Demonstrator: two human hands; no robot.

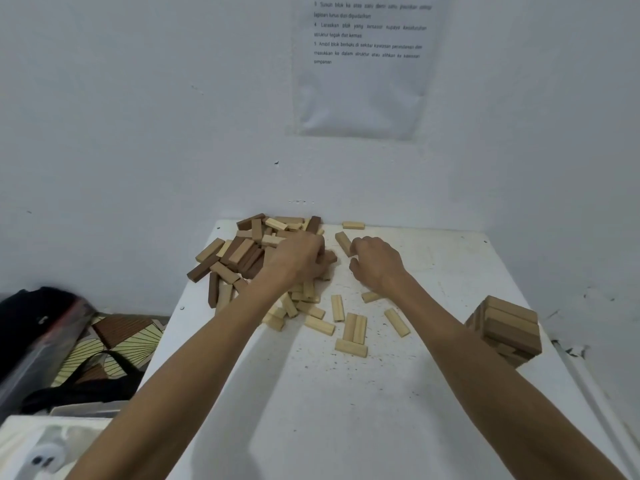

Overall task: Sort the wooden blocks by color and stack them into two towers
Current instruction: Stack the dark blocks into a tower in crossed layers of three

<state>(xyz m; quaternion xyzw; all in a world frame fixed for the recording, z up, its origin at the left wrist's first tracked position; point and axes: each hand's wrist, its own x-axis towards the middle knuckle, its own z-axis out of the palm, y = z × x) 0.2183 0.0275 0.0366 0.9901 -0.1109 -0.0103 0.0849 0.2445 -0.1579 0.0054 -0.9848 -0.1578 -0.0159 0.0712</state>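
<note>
A jumbled pile of brown and pale wooden blocks [242, 254] lies at the far left of the white table [346, 410]. My left hand [299, 258] reaches into the pile, fingers curled round a brown block [330, 257]. My right hand [375, 263] hovers just right of the pile with fingers curled, touching a pale block [343, 242]; whether it grips that block is unclear. Several loose pale blocks [353, 329] lie scattered in front of the hands. A short tower of brown blocks [507, 329] stands near the table's right edge.
A white wall rises right behind the table with a printed sheet [363, 64] taped to it. Left of the table, lower down, are a dark bag [38, 317], a patterned bag [110, 344] and a white container [41, 448].
</note>
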